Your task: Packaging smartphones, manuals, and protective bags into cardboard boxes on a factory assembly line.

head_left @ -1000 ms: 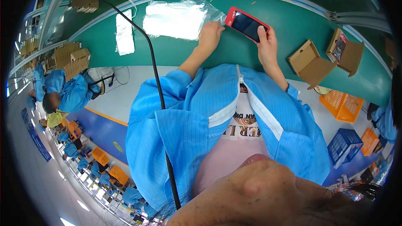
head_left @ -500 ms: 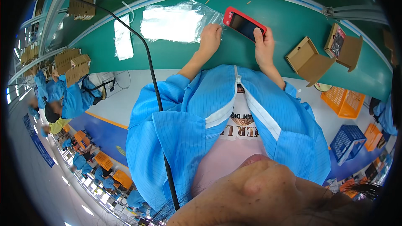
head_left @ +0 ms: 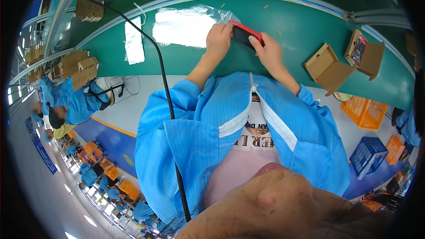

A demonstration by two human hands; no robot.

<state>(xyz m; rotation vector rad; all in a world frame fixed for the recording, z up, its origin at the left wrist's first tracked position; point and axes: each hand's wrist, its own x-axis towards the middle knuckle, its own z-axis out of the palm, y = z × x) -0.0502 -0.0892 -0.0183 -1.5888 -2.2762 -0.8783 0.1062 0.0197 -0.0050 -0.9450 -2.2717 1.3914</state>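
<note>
A red-rimmed handheld device with a dark screen (head_left: 241, 36) is held above the green bench, tilted so that its red side edge shows. My right hand (head_left: 269, 54) grips its right end, the thumb lying over the screen side. At the left end my left hand (head_left: 218, 40) has its fingers curled against the device's edge; their tips are partly hidden. Just beyond and left of my left hand lies a pile of clear plastic bags (head_left: 181, 26), shiny with glare. A narrower white plastic packet (head_left: 134, 42) rests farther left.
Two open cardboard boxes, a nearer one (head_left: 325, 64) and a farther one (head_left: 369, 55) with a dark packed item, stand at the right. A black cable (head_left: 161, 68) hangs across the left side. Orange (head_left: 365, 111) and blue crates (head_left: 368, 155) sit right of me. Co-workers are at left.
The device has moved left and tilted, its screen turning partly away. My right hand has moved left with it, and my left hand now closes on its left end.
</note>
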